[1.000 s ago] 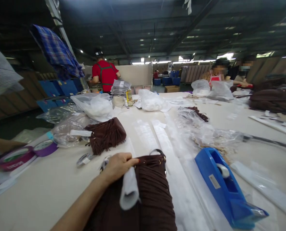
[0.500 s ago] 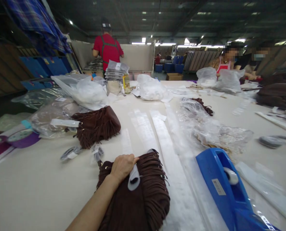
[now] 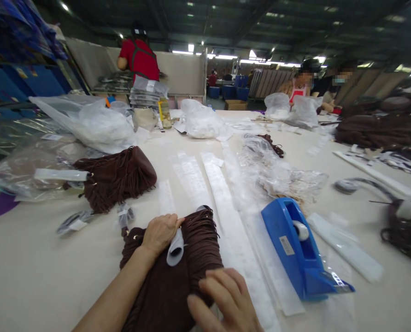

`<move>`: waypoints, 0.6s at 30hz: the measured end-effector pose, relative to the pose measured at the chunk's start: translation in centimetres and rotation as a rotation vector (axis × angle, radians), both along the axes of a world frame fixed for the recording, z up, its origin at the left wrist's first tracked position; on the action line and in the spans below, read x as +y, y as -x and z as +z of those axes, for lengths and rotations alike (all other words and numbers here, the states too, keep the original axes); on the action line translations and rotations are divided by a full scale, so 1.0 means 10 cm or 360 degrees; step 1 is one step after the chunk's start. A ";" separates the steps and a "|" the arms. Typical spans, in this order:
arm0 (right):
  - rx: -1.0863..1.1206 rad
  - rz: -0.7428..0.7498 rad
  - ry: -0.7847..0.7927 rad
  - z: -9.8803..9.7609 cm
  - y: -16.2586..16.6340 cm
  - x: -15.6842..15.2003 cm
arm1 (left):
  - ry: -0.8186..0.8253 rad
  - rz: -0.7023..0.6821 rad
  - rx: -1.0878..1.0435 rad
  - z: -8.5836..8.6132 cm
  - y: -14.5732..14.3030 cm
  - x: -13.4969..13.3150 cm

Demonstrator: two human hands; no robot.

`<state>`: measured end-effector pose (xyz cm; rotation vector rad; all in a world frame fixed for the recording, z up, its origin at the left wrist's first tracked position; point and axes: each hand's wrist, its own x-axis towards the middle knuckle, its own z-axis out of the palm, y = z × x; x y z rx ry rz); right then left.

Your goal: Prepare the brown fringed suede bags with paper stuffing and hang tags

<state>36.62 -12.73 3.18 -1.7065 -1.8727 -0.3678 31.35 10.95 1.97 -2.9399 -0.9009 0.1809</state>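
A dark brown fringed handbag (image 3: 164,290) lies on the table in front of me. My left hand (image 3: 161,234) is closed on its upper part, fingers curled beside a white foam-wrapped roll (image 3: 175,251) whose open end faces me. Over the bag's right side is my right hand (image 3: 228,297), fingers apart and slightly bent, close to the fringe; whether it touches the strands I cannot tell. A second brown fringed bag (image 3: 122,177) with a white-wrapped strap (image 3: 62,174) lies farther left. Small wrapped bundles (image 3: 74,222) sit between the two bags.
A blue tape dispenser (image 3: 288,244) stands on the right, beside long white strips (image 3: 221,189). Crumpled clear plastic (image 3: 284,177) lies behind it. Plastic bags (image 3: 98,122) and more brown bags (image 3: 374,129) edge the table. Co-workers (image 3: 141,57) stand beyond.
My right hand has come into view at the bag's right side. My left hand keeps its hold on the bag. The view has turned rightward, so things appear shifted left.
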 end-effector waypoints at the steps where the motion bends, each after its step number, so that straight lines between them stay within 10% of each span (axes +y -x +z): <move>1: 0.0068 -0.0005 -0.0048 -0.02 -0.09 0.06 | -0.0011 0.0000 -0.0003 0.00 0.00 -0.01; 18: 0.0575 -0.0725 -0.0380 -0.48 0.06 0.04 | -0.0080 0.0086 -0.0011 -0.03 0.01 0.00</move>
